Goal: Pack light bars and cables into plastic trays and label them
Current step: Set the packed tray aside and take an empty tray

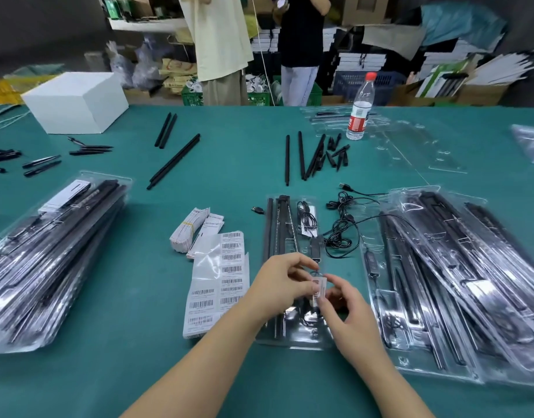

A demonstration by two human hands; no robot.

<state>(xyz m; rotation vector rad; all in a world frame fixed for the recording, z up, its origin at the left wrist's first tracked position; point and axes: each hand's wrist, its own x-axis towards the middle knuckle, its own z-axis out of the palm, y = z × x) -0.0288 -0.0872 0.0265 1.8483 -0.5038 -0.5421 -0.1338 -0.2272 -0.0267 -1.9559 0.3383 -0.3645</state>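
Left hand [279, 285]: pinching barcode label [317, 288].
Right hand [347, 309]: pinching the same label.
Tray [293, 337]: beneath both hands.

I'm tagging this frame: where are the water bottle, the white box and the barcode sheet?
water bottle [358, 116]: head view, on its red-and-white label.
white box [75, 99]: head view, on its front face.
barcode sheet [231, 268]: head view, on its right column of labels.

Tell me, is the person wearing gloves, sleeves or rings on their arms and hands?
No. The left hand and right hand are both bare, with no gloves. No sleeves show on either forearm, as far as the picture reaches. There is no watch, bracelet or ring to be seen. The fingers have short, plain nails with no polish visible.
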